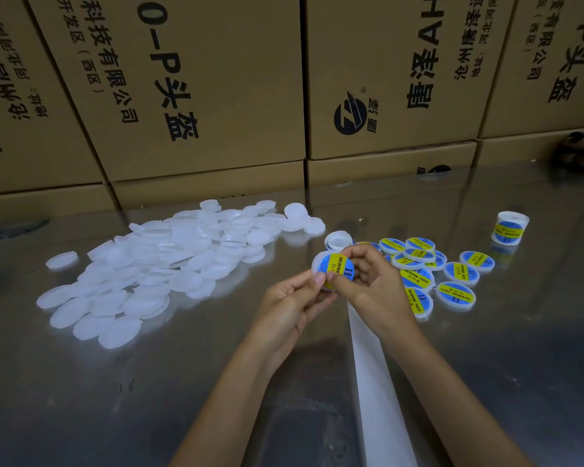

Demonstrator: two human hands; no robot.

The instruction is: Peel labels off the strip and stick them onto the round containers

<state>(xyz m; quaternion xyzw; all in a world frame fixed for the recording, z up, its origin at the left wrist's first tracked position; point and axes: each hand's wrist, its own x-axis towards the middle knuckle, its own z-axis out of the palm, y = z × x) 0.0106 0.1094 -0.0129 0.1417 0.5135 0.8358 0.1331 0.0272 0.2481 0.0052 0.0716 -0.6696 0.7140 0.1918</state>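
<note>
Above the table [182, 382], both hands [294, 298] hold a labelled container [332, 269].

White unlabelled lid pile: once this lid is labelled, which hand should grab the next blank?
Left, probably. The white unlabelled lid pile lies on the left hand's side, while the right hand sits beside the blue-and-yellow labelled lids, suiting it to set down the held round white lid.

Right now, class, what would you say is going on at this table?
A person is labelling round white lids. The left hand and the right hand together hold one lid, pressing a blue and yellow label onto it. A big pile of bare lids lies to the left; finished labelled lids sit to the right, with a label roll beyond. The white backing strip trails toward the camera.
</note>
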